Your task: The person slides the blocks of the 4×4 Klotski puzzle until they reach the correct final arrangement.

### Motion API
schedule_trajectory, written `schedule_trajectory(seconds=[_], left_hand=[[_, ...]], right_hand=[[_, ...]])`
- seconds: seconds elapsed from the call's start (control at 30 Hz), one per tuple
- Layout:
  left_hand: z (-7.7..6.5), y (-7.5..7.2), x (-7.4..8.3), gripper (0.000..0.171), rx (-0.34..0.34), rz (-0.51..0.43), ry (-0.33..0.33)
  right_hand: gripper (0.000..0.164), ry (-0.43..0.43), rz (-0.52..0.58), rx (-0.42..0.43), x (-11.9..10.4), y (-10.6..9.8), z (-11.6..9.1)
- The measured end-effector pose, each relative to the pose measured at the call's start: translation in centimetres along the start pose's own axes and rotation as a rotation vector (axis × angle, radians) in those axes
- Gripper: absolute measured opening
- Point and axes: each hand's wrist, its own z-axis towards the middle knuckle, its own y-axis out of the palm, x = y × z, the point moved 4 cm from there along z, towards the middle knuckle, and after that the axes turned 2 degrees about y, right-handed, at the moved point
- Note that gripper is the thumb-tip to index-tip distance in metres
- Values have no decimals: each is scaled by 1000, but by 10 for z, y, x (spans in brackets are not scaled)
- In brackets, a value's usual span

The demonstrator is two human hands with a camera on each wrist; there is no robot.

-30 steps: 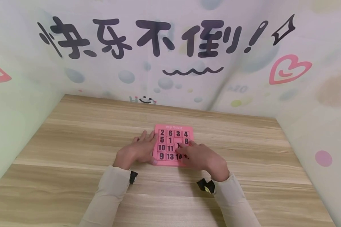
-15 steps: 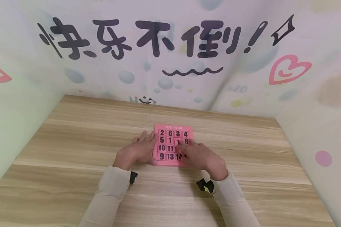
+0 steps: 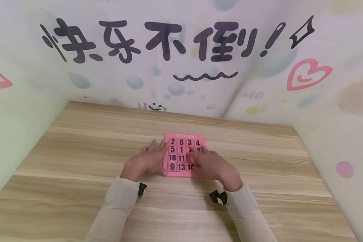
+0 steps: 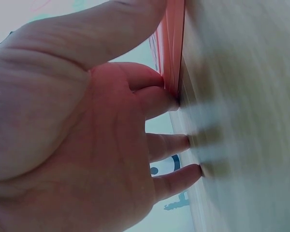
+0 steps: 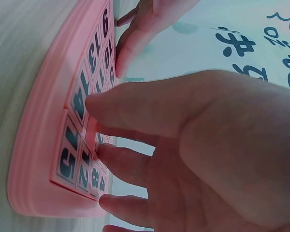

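Note:
A pink number sliding puzzle [image 3: 181,174] lies flat on the table, its black-numbered tiles in rows. My left hand [image 3: 151,159] rests against its left edge. In the left wrist view, the thumb [image 4: 101,34] and nearest fingers lie at the pink side, while other fingertips touch the tabletop. My right hand [image 3: 210,164] lies over the puzzle's right part, fingers extended. One fingertip is at the 7 tile [image 3: 190,150], and the thumb [image 5: 135,104] is near the 14 tile [image 5: 80,96]. The right wrist view shows a vacant slot beside the 12 tile [image 5: 84,169].
The wood-grain table [image 3: 78,134] extends around the puzzle. Behind it stands a pale printed backdrop [image 3: 109,84] with large black characters. Each wrist carries a small black device, such as the right wrist's black device [image 3: 218,197].
The 7 tile has slid up from the third row into the gap in the second row. My right fingers moved slightly up with it; the left hand stayed put.

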Motion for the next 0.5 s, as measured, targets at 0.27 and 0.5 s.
schedule_trajectory(seconds=[0.27,0.5], left_hand=[[0,1,-1,105,-5,7,0],[-1,0,-2,103,-8,15,8]], right_hand=[[42,-15,-1,-18,3,-1,0],[44,-39,-24,13,-7,-3,-2]])
